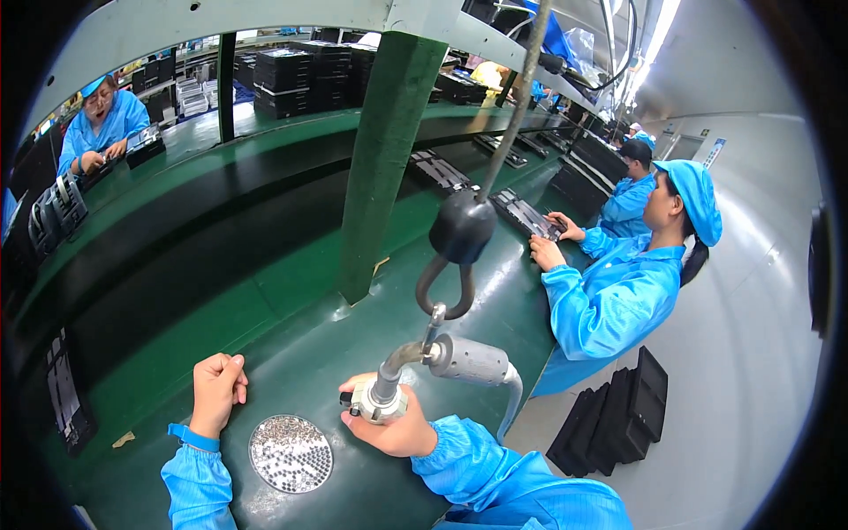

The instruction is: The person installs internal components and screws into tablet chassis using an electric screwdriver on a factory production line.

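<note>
Right hand [406, 435] clamped round a silver-and-white handheld power tool [386, 397] — left hand [216, 389] curled beside a round, screw-filled tray.

The right hand's fingers and thumb wrap the tool's pale collar from opposite sides, closed firmly on it; the tool hangs upright over the dark green worktop [371, 499], hooked below a black bell-shaped hanger [463, 228], with a grey metal cylinder [471, 359] jutting from its side. The left hand's fingers fold inward, thumb and forefinger together — whether they pinch anything small, I cannot tell. The clear round tray [261, 474] of small dark and silvery screws [296, 455] lies flat between both hands, nearer the person.
</note>
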The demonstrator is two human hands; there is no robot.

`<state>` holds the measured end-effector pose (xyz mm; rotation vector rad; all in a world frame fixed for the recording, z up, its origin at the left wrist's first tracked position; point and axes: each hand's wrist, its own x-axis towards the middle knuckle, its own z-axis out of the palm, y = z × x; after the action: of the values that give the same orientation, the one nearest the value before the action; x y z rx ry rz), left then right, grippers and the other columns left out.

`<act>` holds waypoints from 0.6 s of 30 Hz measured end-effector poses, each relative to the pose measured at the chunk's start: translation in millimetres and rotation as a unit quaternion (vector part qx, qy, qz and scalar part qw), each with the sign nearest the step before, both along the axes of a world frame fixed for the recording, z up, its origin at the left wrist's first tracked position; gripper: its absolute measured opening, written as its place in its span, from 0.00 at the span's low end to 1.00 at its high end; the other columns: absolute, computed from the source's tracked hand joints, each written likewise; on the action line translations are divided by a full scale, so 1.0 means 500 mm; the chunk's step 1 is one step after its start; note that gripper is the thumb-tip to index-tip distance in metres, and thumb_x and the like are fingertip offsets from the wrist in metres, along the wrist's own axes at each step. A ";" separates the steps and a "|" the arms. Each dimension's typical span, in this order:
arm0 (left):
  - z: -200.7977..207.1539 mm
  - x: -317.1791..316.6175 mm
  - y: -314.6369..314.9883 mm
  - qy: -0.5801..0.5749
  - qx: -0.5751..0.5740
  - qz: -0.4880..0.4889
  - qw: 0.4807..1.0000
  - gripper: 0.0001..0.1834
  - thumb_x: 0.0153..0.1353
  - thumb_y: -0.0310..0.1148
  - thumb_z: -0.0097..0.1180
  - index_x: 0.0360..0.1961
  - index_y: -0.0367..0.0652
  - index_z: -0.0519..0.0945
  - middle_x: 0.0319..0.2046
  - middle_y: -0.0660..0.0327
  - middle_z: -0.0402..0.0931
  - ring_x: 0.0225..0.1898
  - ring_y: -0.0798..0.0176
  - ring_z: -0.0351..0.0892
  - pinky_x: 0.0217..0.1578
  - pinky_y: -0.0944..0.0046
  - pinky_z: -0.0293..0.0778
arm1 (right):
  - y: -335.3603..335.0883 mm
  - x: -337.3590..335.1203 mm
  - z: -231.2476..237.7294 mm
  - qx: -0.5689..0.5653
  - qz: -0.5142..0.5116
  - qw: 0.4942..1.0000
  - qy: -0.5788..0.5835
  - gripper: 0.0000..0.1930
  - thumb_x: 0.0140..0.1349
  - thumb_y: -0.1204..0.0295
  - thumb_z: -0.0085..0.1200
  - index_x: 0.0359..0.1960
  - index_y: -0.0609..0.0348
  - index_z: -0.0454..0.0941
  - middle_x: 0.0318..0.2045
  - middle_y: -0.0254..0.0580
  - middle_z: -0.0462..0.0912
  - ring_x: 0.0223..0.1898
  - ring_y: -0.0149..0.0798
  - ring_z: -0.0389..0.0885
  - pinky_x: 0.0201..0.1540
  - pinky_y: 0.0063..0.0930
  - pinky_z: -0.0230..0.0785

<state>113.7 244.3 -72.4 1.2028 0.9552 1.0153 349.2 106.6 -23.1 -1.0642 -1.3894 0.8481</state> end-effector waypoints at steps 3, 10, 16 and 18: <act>0.003 0.004 0.002 -0.001 0.003 -0.004 1.000 0.18 0.63 0.30 0.51 0.15 0.39 0.69 0.15 0.61 0.70 0.09 0.72 0.66 0.10 0.74 0.57 | 0.000 0.001 -0.005 -0.001 -0.007 1.000 0.011 0.19 0.48 0.80 0.62 0.43 0.61 0.74 0.40 0.38 0.77 0.39 0.28 0.75 0.42 0.24 0.68; -0.001 0.002 0.005 -0.010 -0.009 0.011 1.000 0.18 0.62 0.31 0.52 0.15 0.39 0.70 0.14 0.62 0.70 0.10 0.72 0.66 0.10 0.73 0.57 | 0.001 -0.003 0.001 -0.005 -0.008 1.000 0.000 0.18 0.48 0.80 0.62 0.42 0.60 0.74 0.39 0.37 0.77 0.38 0.28 0.75 0.41 0.25 0.68; 0.041 -0.026 -0.021 0.125 0.000 0.020 0.992 0.18 0.59 0.31 0.55 0.13 0.39 0.69 0.12 0.62 0.70 0.11 0.71 0.66 0.12 0.69 0.59 | -0.004 0.000 0.000 -0.018 -0.007 1.000 -0.002 0.16 0.48 0.80 0.62 0.41 0.60 0.74 0.38 0.36 0.77 0.37 0.28 0.74 0.41 0.24 0.68; 0.039 -0.073 -0.046 0.219 0.064 0.024 0.973 0.18 0.57 0.30 0.57 0.13 0.38 0.68 0.12 0.60 0.70 0.11 0.68 0.67 0.13 0.66 0.59 | -0.008 0.000 0.000 -0.020 -0.012 1.000 -0.002 0.17 0.48 0.80 0.62 0.41 0.60 0.74 0.38 0.36 0.77 0.37 0.28 0.74 0.41 0.24 0.68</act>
<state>77.0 221.4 -53.0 1.5567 1.2802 0.8728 348.9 102.7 -23.1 -1.1112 -1.3662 0.8603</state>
